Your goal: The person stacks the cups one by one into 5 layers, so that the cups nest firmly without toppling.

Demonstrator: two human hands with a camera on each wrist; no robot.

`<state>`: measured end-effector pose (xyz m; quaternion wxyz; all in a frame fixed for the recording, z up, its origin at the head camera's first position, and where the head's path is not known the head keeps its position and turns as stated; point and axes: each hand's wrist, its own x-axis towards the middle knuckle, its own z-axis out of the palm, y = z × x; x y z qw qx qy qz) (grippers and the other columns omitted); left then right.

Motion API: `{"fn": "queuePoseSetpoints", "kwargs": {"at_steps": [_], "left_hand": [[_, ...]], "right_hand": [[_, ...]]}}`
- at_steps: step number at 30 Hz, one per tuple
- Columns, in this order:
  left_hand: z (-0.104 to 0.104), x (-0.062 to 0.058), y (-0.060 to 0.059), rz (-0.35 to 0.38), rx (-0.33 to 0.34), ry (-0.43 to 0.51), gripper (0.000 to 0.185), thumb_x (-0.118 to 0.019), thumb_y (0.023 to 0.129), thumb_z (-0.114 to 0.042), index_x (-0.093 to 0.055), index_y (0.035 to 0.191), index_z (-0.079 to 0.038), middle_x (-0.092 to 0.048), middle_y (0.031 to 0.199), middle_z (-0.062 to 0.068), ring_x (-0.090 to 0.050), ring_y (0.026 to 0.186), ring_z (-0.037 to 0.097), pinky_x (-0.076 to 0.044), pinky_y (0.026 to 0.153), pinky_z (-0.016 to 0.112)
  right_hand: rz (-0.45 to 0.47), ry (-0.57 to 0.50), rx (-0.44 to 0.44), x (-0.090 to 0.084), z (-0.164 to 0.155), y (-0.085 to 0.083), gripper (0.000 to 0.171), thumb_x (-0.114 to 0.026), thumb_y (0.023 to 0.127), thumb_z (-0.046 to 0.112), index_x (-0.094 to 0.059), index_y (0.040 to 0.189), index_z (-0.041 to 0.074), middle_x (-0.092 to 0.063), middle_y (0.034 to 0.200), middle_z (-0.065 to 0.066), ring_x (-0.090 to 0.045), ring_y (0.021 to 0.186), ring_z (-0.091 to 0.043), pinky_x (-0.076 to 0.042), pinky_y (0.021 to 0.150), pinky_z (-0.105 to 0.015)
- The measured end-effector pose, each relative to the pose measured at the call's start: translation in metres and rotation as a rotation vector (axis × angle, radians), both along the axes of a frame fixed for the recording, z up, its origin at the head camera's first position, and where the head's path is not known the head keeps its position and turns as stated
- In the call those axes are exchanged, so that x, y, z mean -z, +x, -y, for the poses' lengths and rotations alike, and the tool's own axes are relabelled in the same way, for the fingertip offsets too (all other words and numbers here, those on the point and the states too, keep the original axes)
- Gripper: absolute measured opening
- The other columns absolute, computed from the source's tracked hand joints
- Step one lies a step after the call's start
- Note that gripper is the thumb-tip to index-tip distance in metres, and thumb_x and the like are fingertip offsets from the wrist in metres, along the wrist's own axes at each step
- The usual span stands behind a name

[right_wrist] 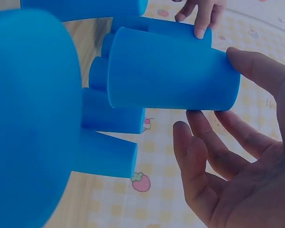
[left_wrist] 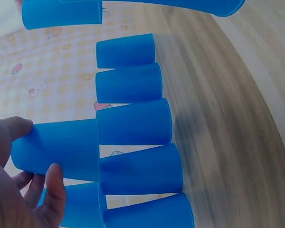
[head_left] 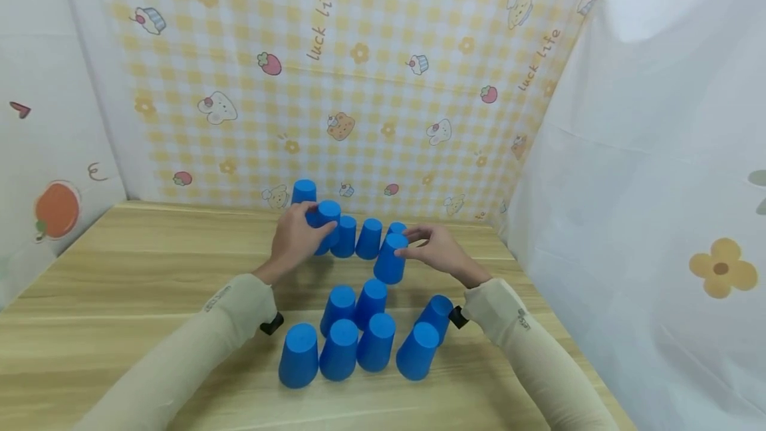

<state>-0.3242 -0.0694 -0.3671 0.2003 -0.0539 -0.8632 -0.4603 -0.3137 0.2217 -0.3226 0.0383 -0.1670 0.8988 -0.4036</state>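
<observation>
Upside-down blue plastic cups stand in a row [left_wrist: 135, 121] at the back of the table. My left hand [head_left: 296, 235] grips a blue cup [left_wrist: 61, 147] between thumb and fingers, its rim at the tops of that row. Beside it, another cup [head_left: 304, 190] sits on the row as a second level. My right hand [head_left: 439, 251] pinches a different blue cup [right_wrist: 171, 71] near its narrow base, mouth down. This one is in front of the row's right end in the head view; whether it touches anything there, I cannot tell.
Several more upside-down cups [head_left: 339, 351] stand on the front of the wooden table [head_left: 179, 271]. At their right, one cup [head_left: 417, 351] stands before a tilted-looking cup [head_left: 439, 308] near my right wrist. A checked cloth [head_left: 359, 85] hangs behind the row.
</observation>
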Motion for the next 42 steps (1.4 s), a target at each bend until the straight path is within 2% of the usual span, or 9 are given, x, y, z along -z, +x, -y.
{"fn": "queuePoseSetpoints", "kwargs": {"at_steps": [6,11,18,24,31,38,42], "left_hand": [[-0.005,-0.001,-0.002,-0.015,-0.013,0.016,0.057,-0.073,0.091,-0.036,-0.057,0.132,0.000,-0.059,0.127,0.018,-0.054,0.121,0.036,-0.048,0.098,0.054],[-0.011,-0.009,-0.003,-0.039,-0.027,-0.009,0.057,-0.073,0.090,-0.039,-0.058,0.131,-0.002,-0.061,0.126,0.017,-0.057,0.117,0.035,-0.049,0.094,0.053],[-0.014,-0.017,-0.008,-0.013,-0.026,-0.005,0.057,-0.071,0.091,-0.039,-0.056,0.134,-0.004,-0.059,0.129,0.016,-0.057,0.118,0.035,-0.050,0.094,0.054],[-0.013,-0.016,-0.013,0.009,-0.029,0.001,0.058,-0.070,0.092,-0.037,-0.054,0.136,-0.004,-0.057,0.130,0.017,-0.056,0.119,0.035,-0.050,0.095,0.053],[-0.015,-0.012,-0.019,-0.001,-0.030,0.008,0.058,-0.070,0.092,-0.037,-0.054,0.136,-0.003,-0.057,0.131,0.018,-0.056,0.120,0.035,-0.049,0.096,0.053],[-0.015,-0.011,-0.021,0.012,-0.036,0.008,0.058,-0.070,0.093,-0.034,-0.053,0.137,-0.001,-0.055,0.132,0.019,-0.055,0.120,0.036,-0.049,0.096,0.053],[-0.015,-0.011,-0.023,0.010,-0.048,0.001,0.058,-0.070,0.093,-0.035,-0.053,0.136,-0.001,-0.054,0.133,0.019,-0.055,0.119,0.036,-0.049,0.096,0.053]], "right_hand": [[0.010,-0.003,-0.005,-0.002,0.007,-0.004,0.048,-0.081,0.082,0.035,-0.067,0.121,0.011,-0.069,0.115,-0.008,-0.063,0.105,-0.026,-0.056,0.080,-0.041],[-0.002,-0.007,-0.012,-0.001,0.008,-0.004,0.046,-0.081,0.083,0.033,-0.067,0.121,0.011,-0.068,0.116,-0.008,-0.063,0.106,-0.025,-0.056,0.080,-0.039],[-0.001,-0.015,-0.017,-0.003,0.010,-0.004,0.046,-0.081,0.084,0.033,-0.066,0.122,0.011,-0.067,0.119,-0.009,-0.062,0.107,-0.026,-0.056,0.080,-0.039],[0.007,-0.035,-0.024,-0.006,0.012,-0.003,0.047,-0.081,0.084,0.033,-0.066,0.122,0.010,-0.066,0.120,-0.010,-0.062,0.107,-0.027,-0.055,0.085,-0.047],[-0.004,-0.033,-0.032,-0.004,0.011,-0.004,0.047,-0.081,0.084,0.033,-0.066,0.122,0.010,-0.066,0.120,-0.010,-0.064,0.105,-0.026,-0.056,0.079,-0.039],[-0.006,-0.035,-0.036,-0.005,0.012,-0.001,0.045,-0.080,0.084,0.032,-0.066,0.121,0.009,-0.067,0.117,-0.010,-0.066,0.098,-0.024,-0.056,0.076,-0.038],[-0.007,-0.040,-0.040,-0.006,0.012,-0.001,0.045,-0.080,0.084,0.032,-0.066,0.120,0.009,-0.068,0.117,-0.010,-0.066,0.101,-0.028,-0.056,0.076,-0.038]]}}
